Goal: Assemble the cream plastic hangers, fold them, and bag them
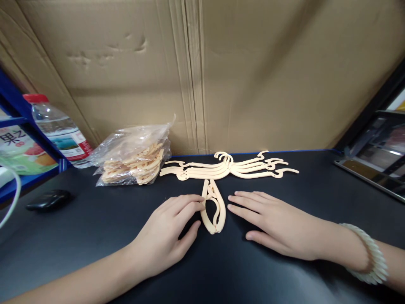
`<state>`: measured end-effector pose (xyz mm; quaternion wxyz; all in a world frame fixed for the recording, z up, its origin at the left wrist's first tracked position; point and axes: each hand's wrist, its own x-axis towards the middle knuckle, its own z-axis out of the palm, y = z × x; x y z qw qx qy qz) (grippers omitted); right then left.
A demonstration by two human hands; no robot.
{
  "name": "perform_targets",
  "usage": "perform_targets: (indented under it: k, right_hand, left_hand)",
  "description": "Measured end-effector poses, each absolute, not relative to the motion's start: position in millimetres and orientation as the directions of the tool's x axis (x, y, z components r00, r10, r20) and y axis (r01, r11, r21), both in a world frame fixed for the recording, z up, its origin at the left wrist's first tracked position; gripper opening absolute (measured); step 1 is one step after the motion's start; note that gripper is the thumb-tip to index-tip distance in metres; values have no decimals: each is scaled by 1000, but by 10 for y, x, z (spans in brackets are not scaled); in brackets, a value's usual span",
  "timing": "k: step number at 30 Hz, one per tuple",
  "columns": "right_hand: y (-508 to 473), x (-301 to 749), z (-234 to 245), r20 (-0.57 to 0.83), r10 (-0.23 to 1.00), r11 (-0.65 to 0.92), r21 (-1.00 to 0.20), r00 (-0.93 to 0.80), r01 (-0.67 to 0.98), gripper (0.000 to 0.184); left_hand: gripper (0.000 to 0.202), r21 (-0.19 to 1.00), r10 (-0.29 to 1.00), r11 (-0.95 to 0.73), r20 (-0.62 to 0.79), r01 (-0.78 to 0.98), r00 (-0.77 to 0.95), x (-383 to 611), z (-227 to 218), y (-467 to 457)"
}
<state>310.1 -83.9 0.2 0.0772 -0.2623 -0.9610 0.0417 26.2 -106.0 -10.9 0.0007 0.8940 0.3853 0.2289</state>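
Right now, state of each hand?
Left hand: open, at the edge of the folded clothes hanger.
Right hand: open, holding nothing, apart from it.

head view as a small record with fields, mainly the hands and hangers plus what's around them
left hand: fingertips at the left edge of the folded hanger
right hand: open, apart from the folded hanger, on its right
folded hanger: peach, lying on the black desk between the hands
spread hangers: overlapping, beyond the folded hanger
plastic bag: clear, with similar peach pieces inside, left of the spread hangers
bottle: red cap, behind the mouse at far left
backdrop: brown cardboard
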Motion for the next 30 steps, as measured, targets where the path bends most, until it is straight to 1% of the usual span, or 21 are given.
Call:
perform_targets:
  k: [3, 8, 10, 12, 16, 19, 24, 27, 30]
  right_hand:
    - [-789, 3115, 5, 170, 542, 840, -67, -823, 539, 51]
    - [-513, 3306, -15, 373, 664, 694, 16, -648, 720, 37]
    - [-378, 3417, -43, 402, 692, 644, 32, -600, 764, 32]
    - [-273, 3502, -76, 397, 705, 631, 30, -588, 776, 29]
    - [-181, 3560, -134, 366, 716, 639, -1, -594, 769, 23]
    - [-158, 3562, -168, 372, 716, 645, -29, -591, 763, 23]
    - [-113, 3580, -217, 366, 723, 666, -142, -586, 732, 21]
    - [-104, 3577, -220, 365, 731, 667, -200, -577, 718, 19]
    - [-121, 3557, -197, 391, 729, 670, -242, -562, 701, 18]
  left_hand:
    - [26, 182, 692, -702, 403, 688, 599, 260, -105, -1059]
    - [27, 184, 687, -706, 413, 684, 598, 256, -111, -1057]
    - [27, 184, 687, -705, 416, 684, 596, 252, -119, -1058]
    - [27, 185, 685, -707, 418, 683, 597, 248, -124, -1061]
    - [26, 188, 684, -711, 413, 678, 602, 239, -120, -1066]
    - [25, 187, 686, -709, 407, 680, 603, 236, -119, -1072]
    - [26, 191, 687, -708, 414, 680, 598, 238, -125, -1077]
    - [25, 225, 700, -699, 408, 679, 586, 240, -114, -1071]
    - [24, 295, 730, -674, 410, 678, 547, 235, -99, -1060]
